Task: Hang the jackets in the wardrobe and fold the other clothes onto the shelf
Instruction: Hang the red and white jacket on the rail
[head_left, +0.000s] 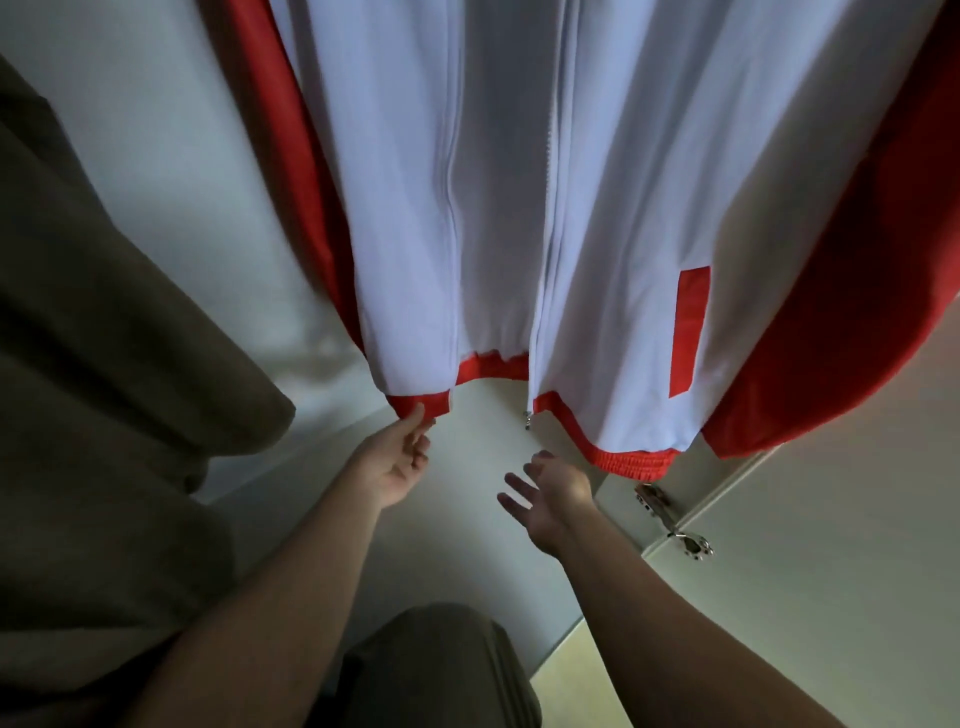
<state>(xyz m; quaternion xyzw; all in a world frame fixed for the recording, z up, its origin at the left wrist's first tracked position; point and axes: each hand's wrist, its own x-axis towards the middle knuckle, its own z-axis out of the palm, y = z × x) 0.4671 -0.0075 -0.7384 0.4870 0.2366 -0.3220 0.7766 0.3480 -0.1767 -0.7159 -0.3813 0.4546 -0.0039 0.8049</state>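
Note:
A white jacket (519, 182) with red sleeves, a red hem band and a front zip hangs inside the wardrobe, filling the upper view. My left hand (400, 457) reaches up and pinches the red hem at the jacket's lower left corner. My right hand (550, 499) is just below the right half of the hem, palm up with fingers spread, holding nothing. The zip pull dangles between the two hands. The hanger and rail are out of view.
An olive-brown garment (104, 389) hangs at the left beside the jacket. The wardrobe floor (493, 415) is white. The open wardrobe door (831, 597) with a metal hinge (675, 525) is at the right. My trouser leg (441, 670) shows at the bottom.

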